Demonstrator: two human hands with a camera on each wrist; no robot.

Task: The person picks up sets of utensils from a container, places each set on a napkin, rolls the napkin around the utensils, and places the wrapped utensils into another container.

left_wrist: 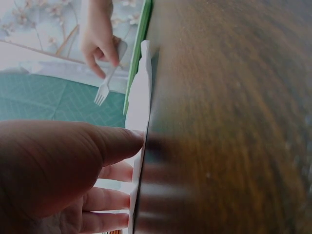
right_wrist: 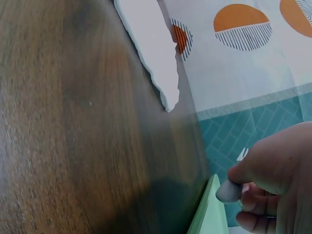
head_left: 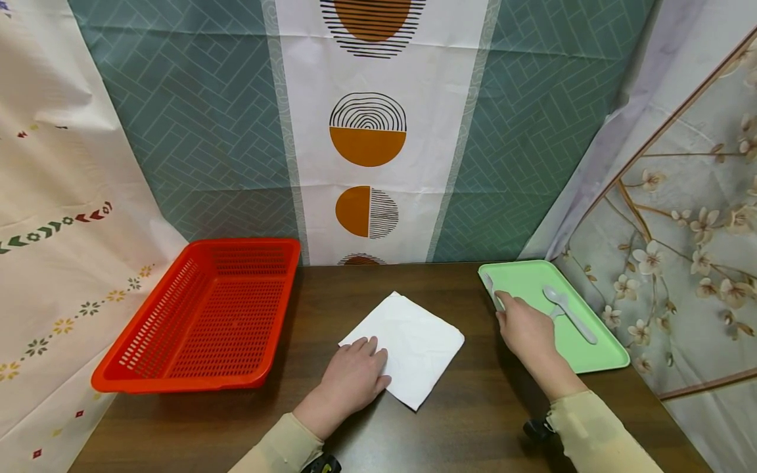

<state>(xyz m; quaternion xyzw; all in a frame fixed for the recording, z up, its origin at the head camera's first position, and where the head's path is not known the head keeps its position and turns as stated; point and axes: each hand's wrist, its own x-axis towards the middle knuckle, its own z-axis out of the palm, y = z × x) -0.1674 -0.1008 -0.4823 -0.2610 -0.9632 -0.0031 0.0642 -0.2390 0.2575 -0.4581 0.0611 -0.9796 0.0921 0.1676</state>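
A folded white napkin [head_left: 416, 341] lies on the brown table. My left hand [head_left: 355, 378] rests on the napkin's left corner, its fingers spread over the top and the thumb at the near edge. Over the left edge of the green tray [head_left: 597, 358], my right hand [head_left: 526, 325] pinches a pale plastic fork [left_wrist: 103, 92] by its handle, tines pointing away from me. A grey-white spoon [head_left: 570, 315] lies on the tray to the right of that hand. Under the spoon shows part of another pale utensil, mostly hidden.
A red plastic basket [head_left: 263, 374] with slotted walls stands at the left of the table. A patterned curtain [head_left: 236, 131] hangs behind the back edge, and a flowered cloth [head_left: 680, 276] borders the right side.
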